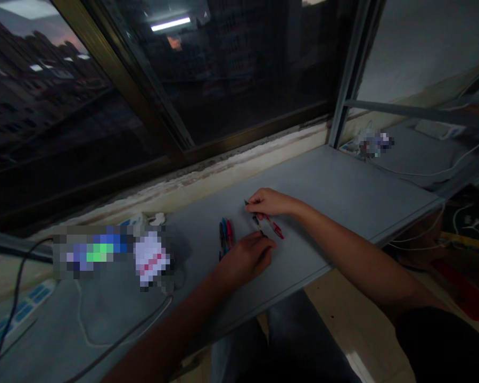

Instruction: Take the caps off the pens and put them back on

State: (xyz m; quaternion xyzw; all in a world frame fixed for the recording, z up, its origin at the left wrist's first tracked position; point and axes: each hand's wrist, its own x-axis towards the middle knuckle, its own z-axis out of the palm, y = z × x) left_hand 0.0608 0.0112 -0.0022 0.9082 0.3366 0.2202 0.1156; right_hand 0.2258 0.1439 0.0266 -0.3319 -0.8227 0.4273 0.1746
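My right hand (270,201) is closed in a pinch on a small dark pointed piece (246,202), which looks like part of a pen. Closer to me, my left hand (249,256) has its fingers curled round the near end of a slim black and clear pen (258,225). That pen's far end lies just below the right fingers. A red pen (278,229) rests on the desk under and beside the right hand. Left of the hands, a black pen (222,236), a blue pen (224,227) and a red pen (229,229) lie side by side, partly covered by my left hand.
The grey desk (315,181) runs along a window ledge (239,162). Blurred-out items (151,258) and a white cable (83,324) occupy its left side, beside a power strip (19,316). A metal frame post (341,114) stands at the far right.
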